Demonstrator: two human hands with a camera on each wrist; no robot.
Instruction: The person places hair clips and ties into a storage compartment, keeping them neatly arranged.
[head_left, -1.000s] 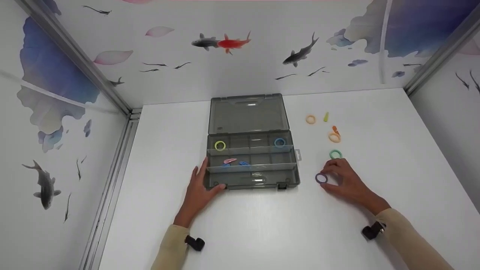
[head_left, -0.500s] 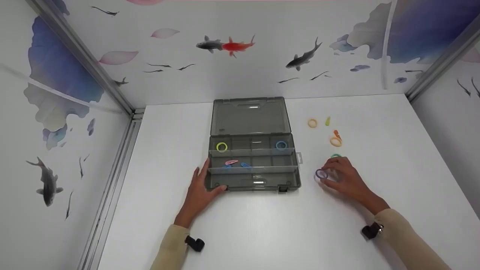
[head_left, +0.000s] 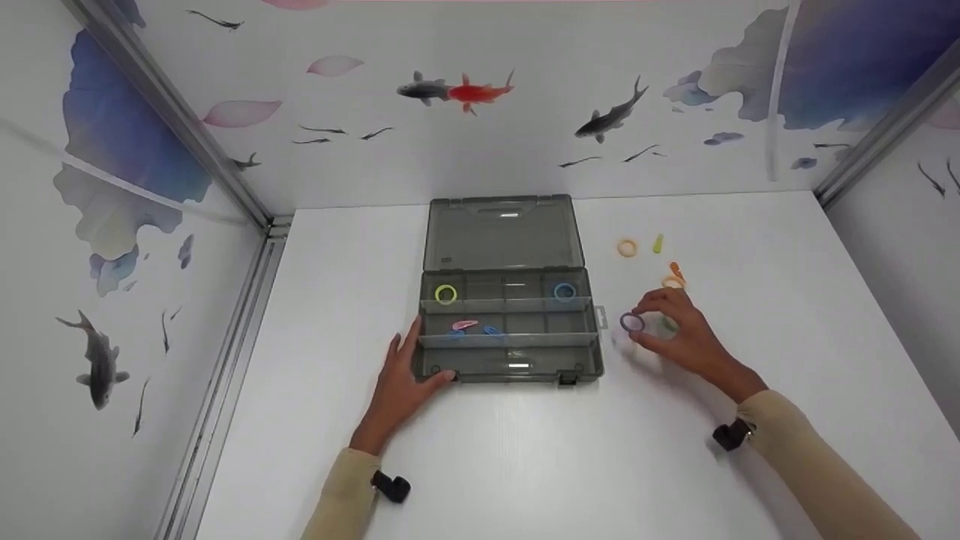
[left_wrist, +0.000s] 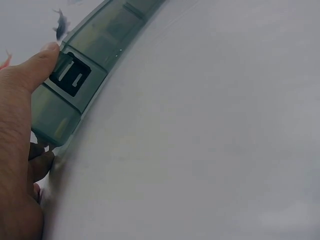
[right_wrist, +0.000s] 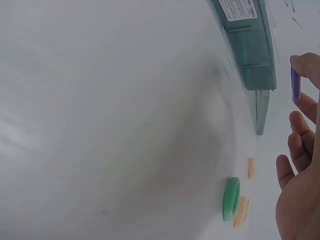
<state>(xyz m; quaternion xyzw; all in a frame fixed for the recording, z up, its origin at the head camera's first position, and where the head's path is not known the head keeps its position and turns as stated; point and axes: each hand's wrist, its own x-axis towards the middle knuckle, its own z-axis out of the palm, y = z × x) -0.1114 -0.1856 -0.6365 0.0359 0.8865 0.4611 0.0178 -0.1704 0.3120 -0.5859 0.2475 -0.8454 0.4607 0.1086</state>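
Observation:
Between thumb and forefinger, my right hand (head_left: 684, 337) pinches a purple hair tie (head_left: 632, 322), lifted above the table to the right of the box. My left hand (head_left: 399, 390) holds the front left corner of a grey see-through compartment box (head_left: 551, 361), thumb at the front edge and fingers along the left side. The lid (head_left: 502, 236) lies back. Inside are a yellow hair tie (head_left: 445, 294), a blue hair tie (head_left: 565, 292), a pink snap hair clip (head_left: 465, 325) and blue hair clips (head_left: 493, 331). A green hair tie (right_wrist: 231, 199) is mostly hidden behind my right hand in the head view.
On the table (head_left: 495, 457) right of the box lie a peach hair tie (head_left: 627, 247), a yellow-green clip (head_left: 658, 244), an orange clip (head_left: 676, 270) and another peach hair tie (head_left: 673, 282). Printed walls stand at the back and sides.
My right hand has lifted the purple hair tie and moved it up and slightly left toward the box. The left hand stays at the box corner. The head view has shifted slightly.

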